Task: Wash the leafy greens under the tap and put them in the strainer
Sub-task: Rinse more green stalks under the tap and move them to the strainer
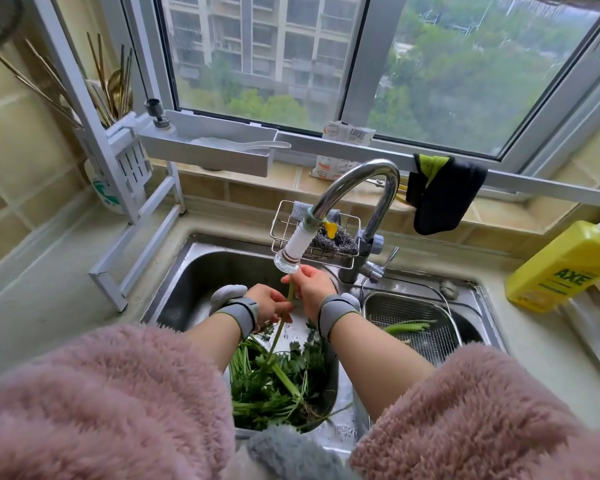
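Few stalks (407, 326) in strainer (440, 348)

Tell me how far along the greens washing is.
Done: a few washed stalks lie in the strainer. In hand: the left hand and right hand hold one stem under the tap nozzle. Left: a sizeable pile of greens remains in the sink basin, so most of the job is ahead.
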A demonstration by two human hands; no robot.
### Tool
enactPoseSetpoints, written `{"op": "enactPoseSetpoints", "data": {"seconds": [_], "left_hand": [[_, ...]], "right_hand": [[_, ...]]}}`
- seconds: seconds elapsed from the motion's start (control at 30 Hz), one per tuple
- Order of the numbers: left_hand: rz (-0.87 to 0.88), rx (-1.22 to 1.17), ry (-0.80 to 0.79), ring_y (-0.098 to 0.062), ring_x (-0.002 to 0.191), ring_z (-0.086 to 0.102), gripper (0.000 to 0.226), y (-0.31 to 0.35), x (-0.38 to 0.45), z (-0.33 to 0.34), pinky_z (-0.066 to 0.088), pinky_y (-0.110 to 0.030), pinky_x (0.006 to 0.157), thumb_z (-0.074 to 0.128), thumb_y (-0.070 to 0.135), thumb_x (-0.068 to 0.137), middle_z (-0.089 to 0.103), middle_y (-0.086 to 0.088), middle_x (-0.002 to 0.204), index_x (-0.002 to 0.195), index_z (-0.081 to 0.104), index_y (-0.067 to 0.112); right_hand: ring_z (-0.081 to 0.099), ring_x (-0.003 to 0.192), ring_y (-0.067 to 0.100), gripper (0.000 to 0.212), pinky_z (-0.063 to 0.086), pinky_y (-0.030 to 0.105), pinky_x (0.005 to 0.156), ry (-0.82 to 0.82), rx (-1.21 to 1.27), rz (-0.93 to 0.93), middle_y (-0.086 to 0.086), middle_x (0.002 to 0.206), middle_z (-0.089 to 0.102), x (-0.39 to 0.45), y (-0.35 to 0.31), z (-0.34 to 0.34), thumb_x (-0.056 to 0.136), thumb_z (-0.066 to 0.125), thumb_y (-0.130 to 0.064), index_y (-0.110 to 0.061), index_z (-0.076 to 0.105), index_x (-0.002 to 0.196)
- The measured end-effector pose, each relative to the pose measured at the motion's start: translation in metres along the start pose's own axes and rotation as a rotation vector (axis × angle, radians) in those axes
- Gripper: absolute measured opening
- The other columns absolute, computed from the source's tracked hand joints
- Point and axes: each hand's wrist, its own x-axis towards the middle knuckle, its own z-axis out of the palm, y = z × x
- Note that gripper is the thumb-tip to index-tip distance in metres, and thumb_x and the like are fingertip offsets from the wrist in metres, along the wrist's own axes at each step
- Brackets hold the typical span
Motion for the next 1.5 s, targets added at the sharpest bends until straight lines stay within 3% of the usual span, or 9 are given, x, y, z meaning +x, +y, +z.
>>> {"op": "enactPoseSetpoints", "data": {"seconds": [0.2, 0.3, 0.47, 0.6, 0.73, 1.0, 1.13, 1.2, 1.5], "left_hand": [[-0.001, 0.021, -0.004, -0.005, 0.063, 0.047, 0.018, -0.001, -0.003, -0.004, 0.033, -0.007, 0.034, 0.053, 0.018, 0.095, 0.062, 0.006, 0.070, 0.099, 0.067, 0.008], [0.018, 0.043, -0.001, -0.004, 0.062, 0.047, 0.020, 0.000, -0.001, -0.003, 0.033, -0.006, 0.034, 0.055, 0.015, 0.093, 0.062, 0.013, 0.050, 0.104, 0.067, 0.004], [0.039, 0.027, 0.021, -0.003, 0.057, 0.050, 0.023, 0.001, 0.002, -0.001, 0.034, -0.005, 0.035, 0.054, 0.011, 0.093, 0.055, 0.018, 0.037, 0.108, 0.066, -0.003], [0.058, 0.020, 0.031, 0.008, 0.038, 0.052, 0.024, 0.003, 0.000, 0.001, 0.032, -0.004, 0.035, 0.054, 0.008, 0.093, 0.053, 0.018, 0.034, 0.108, 0.065, -0.006], [0.056, 0.070, 0.009, -0.002, 0.050, 0.047, 0.023, 0.004, 0.000, 0.000, 0.030, -0.003, 0.035, 0.061, 0.008, 0.089, 0.060, 0.011, 0.055, 0.109, 0.067, -0.001], [0.039, 0.113, 0.005, -0.006, 0.049, 0.037, 0.024, 0.002, 0.007, 0.006, 0.030, -0.008, 0.036, 0.070, 0.011, 0.082, 0.054, 0.004, 0.063, 0.105, 0.069, 0.005], [0.003, -0.033, 0.016, -0.009, 0.056, 0.047, 0.011, -0.007, 0.013, 0.004, 0.040, -0.017, 0.052, 0.062, 0.008, 0.088, 0.063, 0.006, 0.055, 0.096, 0.069, 0.004], [0.007, -0.113, -0.003, -0.012, 0.059, 0.051, 0.008, -0.008, 0.013, 0.005, 0.046, -0.021, 0.057, 0.059, 0.009, 0.090, 0.065, -0.001, 0.068, 0.086, 0.066, 0.008], [0.037, -0.532, 0.058, -0.020, 0.075, 0.062, 0.007, 0.002, 0.020, -0.009, 0.057, -0.024, 0.064, 0.055, -0.005, 0.088, 0.061, -0.012, 0.083, 0.089, 0.059, 0.001]], "right_hand": [[0.041, 0.050, 0.008, 0.032, 0.035, 0.018, 0.042, 0.010, 0.013, 0.007, 0.000, 0.066, 0.054, 0.000, 0.002, -0.001, 0.097, 0.045, -0.017, -0.012, 0.056, 0.067], [0.040, 0.041, 0.003, 0.035, 0.033, 0.015, 0.042, 0.040, 0.055, -0.009, 0.000, 0.062, 0.055, 0.002, 0.000, -0.001, 0.098, 0.046, -0.026, -0.013, 0.055, 0.067], [0.043, 0.055, 0.008, 0.017, 0.041, 0.020, 0.055, -0.059, 0.055, -0.043, -0.013, 0.051, 0.057, -0.001, 0.004, -0.009, 0.091, 0.053, -0.004, -0.010, 0.064, 0.080], [0.054, 0.049, -0.005, 0.018, 0.046, 0.017, 0.058, -0.117, 0.103, -0.046, -0.005, 0.080, 0.065, -0.003, 0.007, -0.015, 0.093, 0.049, 0.002, 0.000, 0.056, 0.109], [0.052, 0.059, 0.002, 0.013, 0.041, 0.009, 0.050, -0.069, 0.085, -0.084, 0.000, 0.080, 0.064, -0.005, 0.008, -0.019, 0.093, 0.053, -0.010, -0.013, 0.060, 0.082], [0.049, 0.045, -0.002, 0.026, 0.040, 0.009, 0.044, -0.040, 0.069, -0.078, 0.002, 0.068, 0.057, -0.005, 0.005, -0.017, 0.098, 0.046, -0.021, -0.011, 0.057, 0.076], [0.055, 0.068, 0.008, 0.009, 0.049, 0.018, 0.061, -0.090, 0.089, -0.067, 0.002, 0.079, 0.063, -0.001, 0.007, -0.021, 0.093, 0.051, -0.002, -0.005, 0.060, 0.090], [0.057, 0.074, 0.009, 0.022, 0.049, 0.023, 0.069, -0.116, 0.113, -0.054, 0.002, 0.086, 0.063, 0.001, 0.007, -0.024, 0.090, 0.049, 0.008, 0.003, 0.057, 0.110], [0.053, 0.070, 0.007, 0.033, 0.044, 0.015, 0.056, -0.172, -0.083, 0.040, 0.011, 0.095, 0.064, 0.005, 0.016, -0.022, 0.093, 0.041, 0.006, 0.002, 0.054, 0.123]]}}
